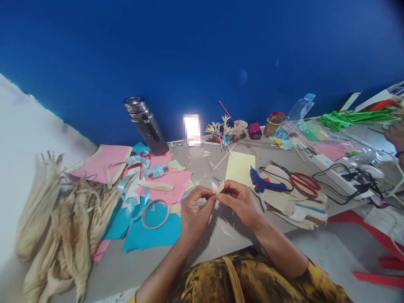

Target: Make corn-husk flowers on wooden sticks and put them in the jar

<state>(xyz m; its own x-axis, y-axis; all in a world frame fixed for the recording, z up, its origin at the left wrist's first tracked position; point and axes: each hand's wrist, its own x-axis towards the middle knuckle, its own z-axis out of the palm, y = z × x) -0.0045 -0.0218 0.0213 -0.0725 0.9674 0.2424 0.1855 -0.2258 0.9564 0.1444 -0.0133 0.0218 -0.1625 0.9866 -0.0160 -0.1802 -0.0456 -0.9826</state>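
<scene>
Over the near middle of the table, my left hand (198, 209) and my right hand (239, 203) meet fingertip to fingertip. Both pinch a small pale piece of corn husk (218, 187), partly hidden by the fingers. Thin husk shreds (225, 229) lie on the table below. Right of my right hand sit a blue glue gun (268, 184) and red-handled scissors (304, 184) on a folded cloth (303, 212). A roll of tape (155, 213) lies left of my left hand on blue paper (135, 240).
Dried corn husks (72, 235) heap at the left edge. A dark flask (147, 126) stands at the back beside pink paper (99, 164). Husk flowers (224, 128), cups and a clear bottle (296, 115) line the wall. A power strip (337, 174) and another person's hand (396, 136) are at right.
</scene>
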